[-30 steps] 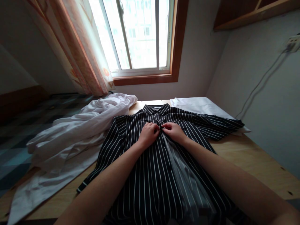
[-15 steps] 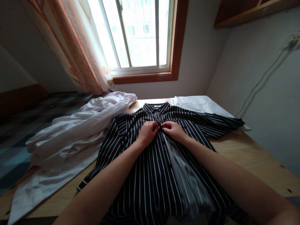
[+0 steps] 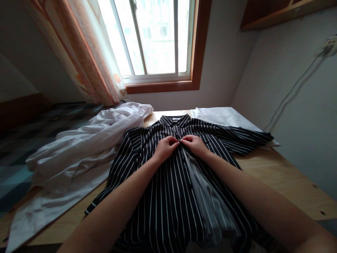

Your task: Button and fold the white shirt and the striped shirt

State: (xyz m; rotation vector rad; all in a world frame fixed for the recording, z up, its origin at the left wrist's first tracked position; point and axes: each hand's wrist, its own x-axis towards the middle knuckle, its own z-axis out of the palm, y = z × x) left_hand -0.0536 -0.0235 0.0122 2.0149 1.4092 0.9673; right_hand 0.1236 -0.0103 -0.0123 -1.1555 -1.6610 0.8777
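Note:
A black shirt with white stripes lies front up on the wooden table, its collar toward the window and its sleeves spread to both sides. Below chest height the front hangs open, baring the greyish inner side. My left hand pinches the front edge at the chest. Close against it, my right hand pinches the facing edge, the fingertips of both nearly touching. Whatever small part, such as a button, lies between the fingertips is too small to make out.
A crumpled white garment spreads over the table's left side, beside a checked bedspread. Folded white cloth lies at the back right, partly under a sleeve. A curtain hangs by the window; a cord runs down the right wall.
Both hands stay at the same spot on the shirt front, with only slight finger movement. The view has shifted very slightly.

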